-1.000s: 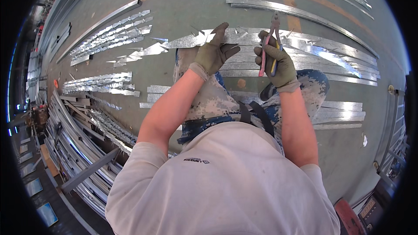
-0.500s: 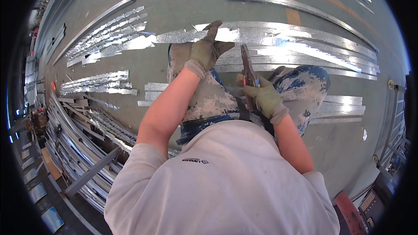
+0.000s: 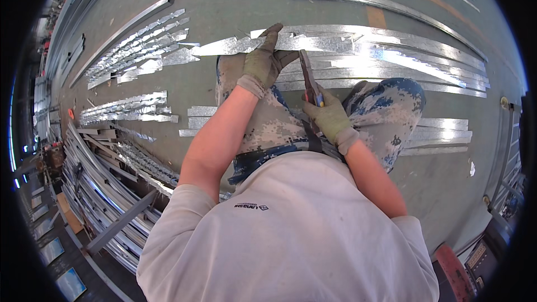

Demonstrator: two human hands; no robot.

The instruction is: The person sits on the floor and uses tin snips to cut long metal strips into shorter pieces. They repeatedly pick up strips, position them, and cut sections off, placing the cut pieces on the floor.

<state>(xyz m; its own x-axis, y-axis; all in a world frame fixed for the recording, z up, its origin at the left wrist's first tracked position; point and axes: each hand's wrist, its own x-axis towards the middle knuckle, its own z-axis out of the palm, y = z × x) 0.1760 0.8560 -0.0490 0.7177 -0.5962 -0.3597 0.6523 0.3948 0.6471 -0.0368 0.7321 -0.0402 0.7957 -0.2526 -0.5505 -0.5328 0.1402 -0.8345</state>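
Above the floor point(image 3: 235, 0), our right grip point(image 3: 329, 115) closed round one pair of pliers point(image 3: 306, 70), our left grip point(image 3: 261, 67) (splayed wide) across one metal strip point(image 3: 224, 47).

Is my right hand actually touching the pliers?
Touching. The head view shows the gloved right hand closed around the lower end of the pliers.

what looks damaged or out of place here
The metal strip at the left hand has a jagged edge, unlike the straighter strips beside it. A small white scrap lies alone on the floor at right.
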